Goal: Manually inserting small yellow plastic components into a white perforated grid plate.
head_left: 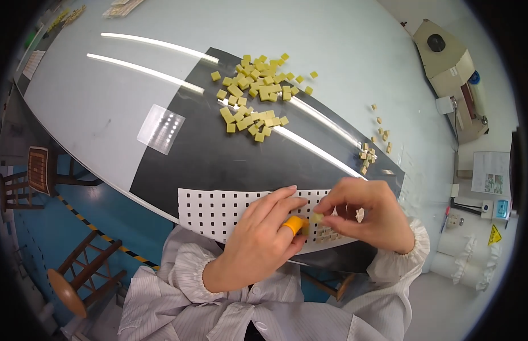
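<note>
My left hand rests on a white sheet with a grid of small square holes, an orange cot on its thumb. My right hand pinches a small yellow-green square block just above the sheet, beside the thumb. A few blocks sit set into the sheet under my right hand. The sheet lies on a black mat.
A large heap of yellow-green square blocks lies at the far end of the mat, a smaller scatter to the right. A clear perforated piece rests on the pale table. Wooden stools stand at left, a beige machine at right.
</note>
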Demonstrator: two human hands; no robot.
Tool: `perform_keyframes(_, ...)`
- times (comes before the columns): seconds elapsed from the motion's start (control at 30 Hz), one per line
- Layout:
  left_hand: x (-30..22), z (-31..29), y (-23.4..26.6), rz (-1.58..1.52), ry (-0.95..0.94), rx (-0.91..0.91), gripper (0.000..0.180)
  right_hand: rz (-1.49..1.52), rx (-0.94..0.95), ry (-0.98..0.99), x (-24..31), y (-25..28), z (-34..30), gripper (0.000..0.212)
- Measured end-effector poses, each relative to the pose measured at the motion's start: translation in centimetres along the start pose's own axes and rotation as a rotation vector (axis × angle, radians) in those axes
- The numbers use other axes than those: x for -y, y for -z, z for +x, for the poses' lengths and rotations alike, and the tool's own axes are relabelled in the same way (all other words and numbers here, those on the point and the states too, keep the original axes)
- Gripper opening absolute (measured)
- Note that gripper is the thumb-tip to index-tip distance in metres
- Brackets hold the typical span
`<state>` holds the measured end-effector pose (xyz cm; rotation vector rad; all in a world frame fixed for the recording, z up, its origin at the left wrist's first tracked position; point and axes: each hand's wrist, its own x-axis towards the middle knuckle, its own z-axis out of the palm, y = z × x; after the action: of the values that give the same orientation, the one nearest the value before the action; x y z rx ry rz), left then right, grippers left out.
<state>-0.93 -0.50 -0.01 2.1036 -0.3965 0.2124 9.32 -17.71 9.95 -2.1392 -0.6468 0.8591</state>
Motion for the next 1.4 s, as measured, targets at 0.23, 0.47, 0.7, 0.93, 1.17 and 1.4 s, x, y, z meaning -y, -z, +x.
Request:
perform_keyframes(0.23, 0.0, 0.1, -0.4, 0.048, 0.014, -0.037, 0.025, -0.092, -0.065, 0.038, -1.8, -2.9, -2.6, 0.016)
perform_keyframes(0.47, 0.0, 0.0, -0.5, 0.045, 0.012, -0.040, 0.024, -0.125, -0.168, 0.081, -2.7, -4.2, -3.0, 0.015)
perform_keyframes(0.7, 0.0, 0.0, -0.4, 0.040, -0.012, -0.022, 0.021, -0.015, -0.157, -0.087, -2.2, -3.9, -2.6, 0.014)
perform_keyframes(0.93, 0.0, 0.0, -0.2, 0.043, -0.006, -0.015, 0.025, 0.019, -0.140, -0.094, -2.0, -3.6, -2.3, 0.012)
perform_keyframes(1.17, -0.2, 0.1, -0.4, 0.033, 0.023, -0.045, 0.029, 0.038, -0.191, -0.131, -2.2, -2.7, -2.4, 0.012)
perform_keyframes(1.4, -0.2, -0.2, -0.5, 0.027, 0.010, -0.057, 0.024, 0.009, -0.238, -0.105, -2.0, -2.4, -2.6, 0.010)
